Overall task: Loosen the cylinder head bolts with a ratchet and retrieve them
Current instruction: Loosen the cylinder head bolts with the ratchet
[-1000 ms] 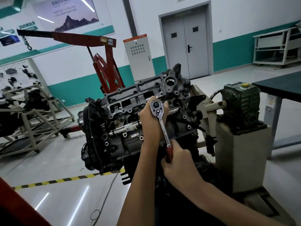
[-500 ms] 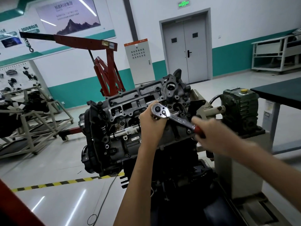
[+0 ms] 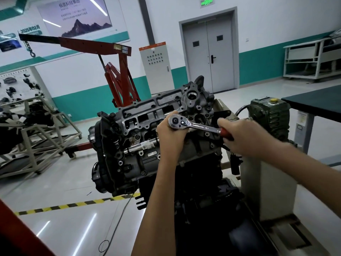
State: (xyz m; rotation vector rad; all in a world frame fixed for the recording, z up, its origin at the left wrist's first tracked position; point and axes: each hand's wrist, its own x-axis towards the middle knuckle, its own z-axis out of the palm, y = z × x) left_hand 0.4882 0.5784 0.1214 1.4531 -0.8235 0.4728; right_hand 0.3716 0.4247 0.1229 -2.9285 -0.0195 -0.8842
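While left hand [image 3: 169, 137] wraps the chrome ratchet [image 3: 195, 125] head, right hand [image 3: 241, 137] grips its glossy red handle

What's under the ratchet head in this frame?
The left hand wraps beneath the ratchet head, with the engine's cylinder head behind it. Any socket, extension or bolt below the ratchet head is covered by that hand and cannot be seen.
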